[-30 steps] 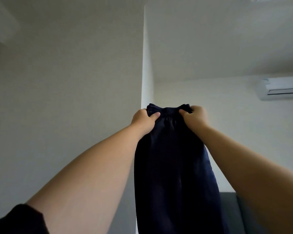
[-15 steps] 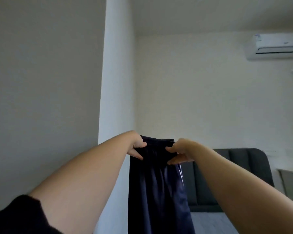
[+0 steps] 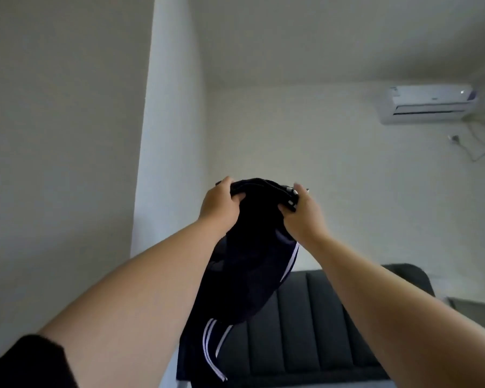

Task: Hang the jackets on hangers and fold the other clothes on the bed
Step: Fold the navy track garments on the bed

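Observation:
Dark navy track pants (image 3: 249,261) with white side stripes hang in the air in front of me, held up by their top edge. My left hand (image 3: 220,204) grips the left side of that edge with curled fingers. My right hand (image 3: 298,212) grips the right side, thumb on the near face of the cloth. The fabric billows between my forearms and its lower part trails down past the headboard. The bed surface itself is out of view.
A dark grey padded headboard (image 3: 319,326) stands at the lower right against the white wall. A white wall corner (image 3: 171,135) rises on the left. An air conditioner (image 3: 429,103) is mounted high at the right.
The pants' top edge has folded over toward me and the cloth has swung and billowed, showing the white stripes. Both hands have shifted up and right in view.

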Motion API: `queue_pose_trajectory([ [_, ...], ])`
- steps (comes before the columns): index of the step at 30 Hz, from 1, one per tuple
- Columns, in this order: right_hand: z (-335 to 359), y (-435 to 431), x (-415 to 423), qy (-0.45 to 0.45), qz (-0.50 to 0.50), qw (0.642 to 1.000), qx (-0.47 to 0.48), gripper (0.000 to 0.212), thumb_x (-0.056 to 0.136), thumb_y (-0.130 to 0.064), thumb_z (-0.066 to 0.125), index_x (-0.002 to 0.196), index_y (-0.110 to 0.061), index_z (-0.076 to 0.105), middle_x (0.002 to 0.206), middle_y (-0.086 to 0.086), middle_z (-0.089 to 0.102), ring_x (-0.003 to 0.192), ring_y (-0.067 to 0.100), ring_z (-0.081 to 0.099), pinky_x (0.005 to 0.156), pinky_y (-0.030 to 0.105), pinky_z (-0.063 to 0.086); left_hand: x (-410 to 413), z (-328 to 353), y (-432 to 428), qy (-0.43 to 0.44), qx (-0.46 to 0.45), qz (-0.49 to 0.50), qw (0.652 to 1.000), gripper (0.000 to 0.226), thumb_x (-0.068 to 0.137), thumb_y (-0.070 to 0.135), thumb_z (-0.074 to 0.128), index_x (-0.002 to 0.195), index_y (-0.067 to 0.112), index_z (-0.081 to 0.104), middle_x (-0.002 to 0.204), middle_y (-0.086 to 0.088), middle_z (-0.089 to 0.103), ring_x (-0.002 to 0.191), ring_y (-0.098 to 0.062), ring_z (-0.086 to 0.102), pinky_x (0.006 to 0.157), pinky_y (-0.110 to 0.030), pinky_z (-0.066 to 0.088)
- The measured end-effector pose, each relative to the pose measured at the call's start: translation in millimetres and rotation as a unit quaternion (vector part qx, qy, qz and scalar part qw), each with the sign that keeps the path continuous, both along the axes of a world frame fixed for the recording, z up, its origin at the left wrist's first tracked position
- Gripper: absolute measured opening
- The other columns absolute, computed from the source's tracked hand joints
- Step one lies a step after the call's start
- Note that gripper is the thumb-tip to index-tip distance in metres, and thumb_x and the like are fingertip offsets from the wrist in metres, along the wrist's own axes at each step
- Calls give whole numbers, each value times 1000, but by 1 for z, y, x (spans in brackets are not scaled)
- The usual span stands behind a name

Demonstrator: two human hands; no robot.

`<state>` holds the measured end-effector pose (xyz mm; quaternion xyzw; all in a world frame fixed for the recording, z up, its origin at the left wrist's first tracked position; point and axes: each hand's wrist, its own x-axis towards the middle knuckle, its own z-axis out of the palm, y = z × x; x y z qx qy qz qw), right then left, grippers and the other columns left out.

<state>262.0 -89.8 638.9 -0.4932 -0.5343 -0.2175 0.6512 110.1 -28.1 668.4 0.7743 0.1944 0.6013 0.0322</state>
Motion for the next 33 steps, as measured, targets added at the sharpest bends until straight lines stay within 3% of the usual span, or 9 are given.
queue_pose_trajectory([
  [5, -122, 3, 6, 95, 56, 973, -202, 25, 89, -14, 58, 114, -12, 56, 99, 1, 62, 92, 19, 58, 75, 28, 45, -5, -114, 5, 128, -137, 70, 980, 17, 94, 27, 53, 103, 12, 56, 96, -1, 57, 89, -24, 54, 77, -32, 43],
  [11, -257, -33, -23, 150, 127, 924, -329, 17, 87, -6, 61, 104, -5, 63, 90, 6, 63, 85, 24, 64, 84, 29, 53, -52, -246, -24, 246, -243, 96, 933, 17, 93, 29, 55, 95, 13, 57, 96, -4, 58, 89, -24, 54, 78, -31, 43],
  [14, -314, -69, -36, 142, 152, 893, -399, 7, 87, -5, 63, 85, -12, 64, 73, -2, 60, 62, 9, 57, 52, 6, 44, -77, -315, -50, 266, -322, 33, 908, 20, 92, 26, 56, 95, 7, 60, 91, -6, 59, 85, -21, 56, 76, -29, 43],
  [16, -351, -95, -41, 140, 148, 883, -423, 19, 85, -8, 67, 71, -19, 60, 66, -9, 57, 57, -1, 52, 47, 3, 38, -90, -358, -73, 277, -367, -10, 888, 18, 92, 25, 57, 90, 8, 61, 86, -4, 59, 81, -18, 55, 72, -25, 43],
  [20, -417, -140, -44, 160, 172, 832, -503, 9, 83, -17, 71, 77, -21, 66, 79, -7, 65, 76, 5, 61, 71, 11, 46, -106, -433, -114, 238, -459, -85, 852, 5, 91, 24, 59, 91, 20, 62, 88, 4, 62, 82, -11, 58, 68, -16, 43],
  [22, -447, -158, -45, 169, 194, 807, -531, 4, 84, -19, 69, 86, -22, 67, 90, -3, 67, 90, 14, 62, 84, 23, 47, -110, -466, -127, 210, -518, -118, 821, 11, 90, 25, 61, 100, 21, 64, 99, 4, 65, 94, -12, 61, 75, -15, 45],
  [26, -504, -185, -51, 252, 336, 746, -517, 26, 86, 6, 58, 98, -16, 64, 94, -6, 73, 92, 10, 68, 77, 15, 51, -114, -525, -143, 178, -637, -154, 734, 50, 87, 26, 66, 132, 10, 50, 132, -6, 55, 125, -23, 48, 111, -40, 33],
  [29, -543, -198, -52, 285, 363, 673, -578, 28, 84, 12, 56, 99, -10, 64, 91, -1, 74, 86, 11, 70, 71, 17, 53, -116, -564, -152, 206, -709, -164, 655, 56, 90, 20, 62, 140, 6, 40, 139, -11, 49, 129, -29, 44, 109, -47, 34],
  [33, -577, -199, -57, 310, 380, 562, -667, 25, 85, 11, 51, 98, -6, 65, 89, 4, 74, 81, 16, 71, 72, 26, 56, -119, -596, -157, 277, -768, -192, 545, 29, 96, 19, 52, 121, 6, 57, 109, -9, 66, 99, -25, 62, 90, -39, 48],
])
